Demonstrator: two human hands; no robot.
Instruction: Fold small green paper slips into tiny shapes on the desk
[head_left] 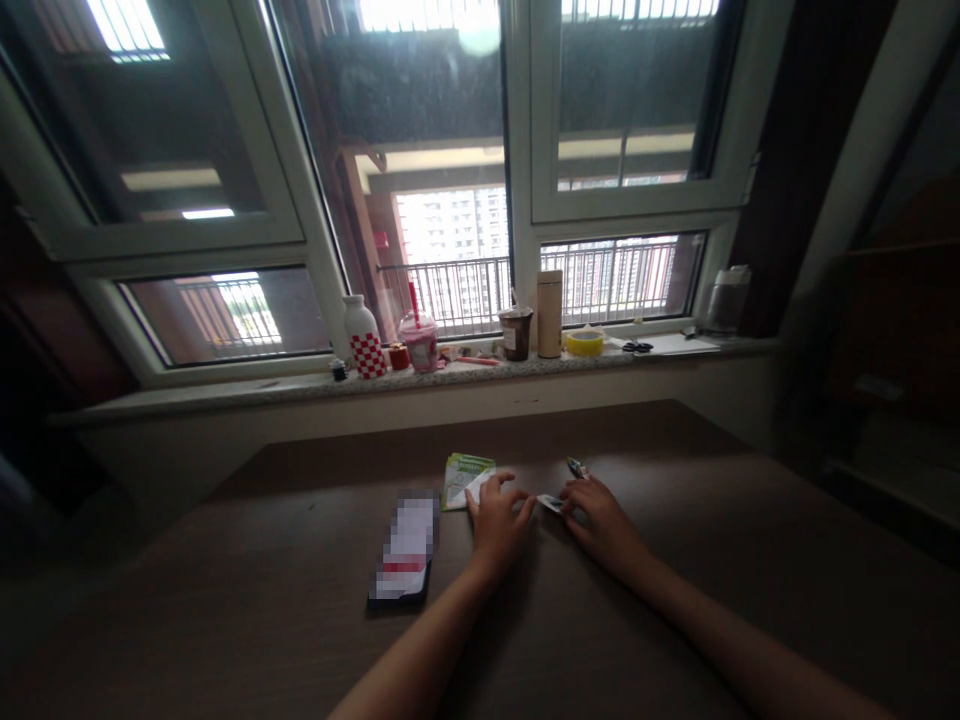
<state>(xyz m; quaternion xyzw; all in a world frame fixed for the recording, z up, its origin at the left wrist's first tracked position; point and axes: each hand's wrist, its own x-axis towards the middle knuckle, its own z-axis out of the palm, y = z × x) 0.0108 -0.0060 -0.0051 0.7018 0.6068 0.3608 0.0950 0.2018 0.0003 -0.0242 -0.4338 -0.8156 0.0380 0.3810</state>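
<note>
While your right fingers (574,490) pinch the small white piece (550,503), your left fingers (513,497), loosely spread and apparently empty, sit just beside it; probably light and bendable, it suits edge holds.

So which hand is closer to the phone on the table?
Left. The left hand is a little to the right of the phone, near its far end; the right hand is farther right, past the left one.

smooth wood-look table (262,560), speckled stone-like windowsill (247,396), paper-like green packet (457,486), smudged glass windowpane (420,100)
</note>
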